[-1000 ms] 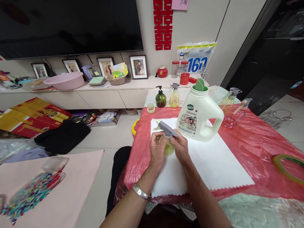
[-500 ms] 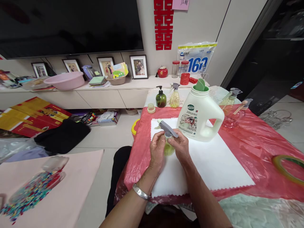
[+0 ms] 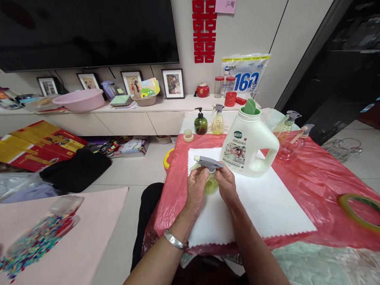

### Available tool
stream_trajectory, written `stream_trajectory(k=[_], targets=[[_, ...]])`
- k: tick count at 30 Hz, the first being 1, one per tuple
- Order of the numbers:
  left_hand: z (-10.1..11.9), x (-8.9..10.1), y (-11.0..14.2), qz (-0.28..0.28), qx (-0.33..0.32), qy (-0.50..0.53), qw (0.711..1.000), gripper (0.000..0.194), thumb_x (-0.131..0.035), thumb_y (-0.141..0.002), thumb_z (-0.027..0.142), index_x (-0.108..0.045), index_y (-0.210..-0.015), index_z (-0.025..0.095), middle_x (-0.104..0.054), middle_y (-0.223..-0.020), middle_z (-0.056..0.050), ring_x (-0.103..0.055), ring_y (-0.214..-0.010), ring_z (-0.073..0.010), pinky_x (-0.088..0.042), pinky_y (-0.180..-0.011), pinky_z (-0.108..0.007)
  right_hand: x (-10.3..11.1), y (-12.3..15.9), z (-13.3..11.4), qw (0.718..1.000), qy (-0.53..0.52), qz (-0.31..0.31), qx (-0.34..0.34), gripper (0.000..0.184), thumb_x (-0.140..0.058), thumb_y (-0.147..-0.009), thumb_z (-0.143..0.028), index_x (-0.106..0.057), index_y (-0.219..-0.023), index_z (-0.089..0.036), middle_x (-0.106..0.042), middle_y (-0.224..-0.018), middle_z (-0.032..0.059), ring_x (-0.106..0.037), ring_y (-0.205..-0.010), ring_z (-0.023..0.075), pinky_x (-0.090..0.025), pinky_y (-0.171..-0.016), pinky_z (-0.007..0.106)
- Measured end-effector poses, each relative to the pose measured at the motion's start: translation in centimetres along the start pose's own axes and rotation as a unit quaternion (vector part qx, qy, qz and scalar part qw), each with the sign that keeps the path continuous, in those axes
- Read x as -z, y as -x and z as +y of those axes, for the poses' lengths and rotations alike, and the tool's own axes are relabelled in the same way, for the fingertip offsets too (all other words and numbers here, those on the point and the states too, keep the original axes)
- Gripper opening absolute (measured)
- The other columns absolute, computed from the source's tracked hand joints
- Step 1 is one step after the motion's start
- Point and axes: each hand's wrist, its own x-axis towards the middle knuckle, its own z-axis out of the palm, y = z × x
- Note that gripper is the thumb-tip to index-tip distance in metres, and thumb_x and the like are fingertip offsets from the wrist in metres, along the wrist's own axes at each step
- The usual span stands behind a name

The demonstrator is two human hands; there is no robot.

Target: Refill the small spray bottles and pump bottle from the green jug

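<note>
A small spray bottle (image 3: pixel 211 185) of yellow-green liquid with a grey trigger head (image 3: pixel 208 162) stands over a white cloth (image 3: pixel 267 202). My left hand (image 3: pixel 196 188) wraps round the bottle's left side. My right hand (image 3: pixel 227 185) grips its neck just under the trigger head. Behind them stands a large white detergent jug (image 3: pixel 248 142) with its green cap tipped open.
The table wears a red plastic cover (image 3: pixel 320 178). At its far edge stand a dark green pump bottle (image 3: pixel 201 122), a yellow spray bottle (image 3: pixel 218 120), a small cap (image 3: pixel 188 135) and more sprayers (image 3: pixel 289 122). A tape roll (image 3: pixel 360 208) lies right. A bead box (image 3: pixel 41 233) sits left.
The grey trigger head has swung from a downward tilt to nearly level between my fingers. Both hands stay on the bottle in the same spot.
</note>
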Motion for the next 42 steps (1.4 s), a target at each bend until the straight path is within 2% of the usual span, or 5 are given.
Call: stream_trajectory(k=[7,22,27,33,42], targets=[[-0.4,0.2,-0.1,0.033,-0.007,-0.016,0.999,0.041,-0.088,-0.066,0.051,-0.074,-0.089,0.019,-0.077,-0.092,-0.005,-0.071,-0.087,-0.0209,-0.055,-0.084,-0.034,0.0,-0.1,-0.1,1.0,0.019,0.01,0.0,0.035,-0.08,-0.08,-0.045,-0.072,-0.107,-0.024,-0.064,-0.107,0.0037,-0.06,-0.106,0.0225,-0.047,-0.101,0.039],[-0.8,0.6,0.1,-0.005,-0.035,-0.053,0.998,0.037,-0.086,-0.069,0.036,-0.072,-0.1,0.021,-0.074,-0.104,-0.005,-0.067,-0.102,-0.0219,-0.051,-0.094,-0.035,-0.4,-0.3,-0.6,0.999,0.019,0.031,-0.001,0.035,-0.086,-0.071,-0.037,-0.069,-0.098,-0.023,-0.062,-0.099,0.002,-0.058,-0.095,0.0196,-0.046,-0.089,0.033],[-0.9,0.4,0.0,0.037,-0.015,-0.043,0.998,0.04,-0.089,-0.065,0.04,-0.073,-0.096,0.021,-0.075,-0.099,-0.004,-0.068,-0.096,-0.0212,-0.051,-0.091,-0.035,0.0,0.0,-0.7,1.0,-0.015,-0.003,-0.012,0.034,-0.076,-0.08,-0.041,-0.069,-0.109,-0.024,-0.062,-0.108,0.0048,-0.059,-0.102,0.0226,-0.047,-0.092,0.035],[-0.3,-0.2,0.1,-0.007,0.01,-0.009,1.0,0.047,-0.09,-0.066,0.046,-0.077,-0.101,0.018,-0.078,-0.107,-0.007,-0.071,-0.103,-0.0234,-0.051,-0.099,-0.036,0.0,0.1,-0.4,0.999,-0.022,0.005,-0.023,0.028,-0.057,-0.094,-0.047,-0.065,-0.108,-0.025,-0.064,-0.102,0.0035,-0.06,-0.098,0.0218,-0.048,-0.092,0.036],[-0.6,0.0,0.1,-0.009,0.037,0.052,0.998,0.053,-0.095,-0.06,0.044,-0.079,-0.103,0.018,-0.08,-0.106,-0.007,-0.073,-0.098,-0.0219,-0.054,-0.095,-0.034,0.1,-0.1,-1.7,0.998,0.052,-0.037,0.007,0.025,-0.064,-0.095,-0.046,-0.077,-0.101,-0.025,-0.058,-0.108,0.0041,-0.053,-0.107,0.0206,-0.041,-0.102,0.032]])
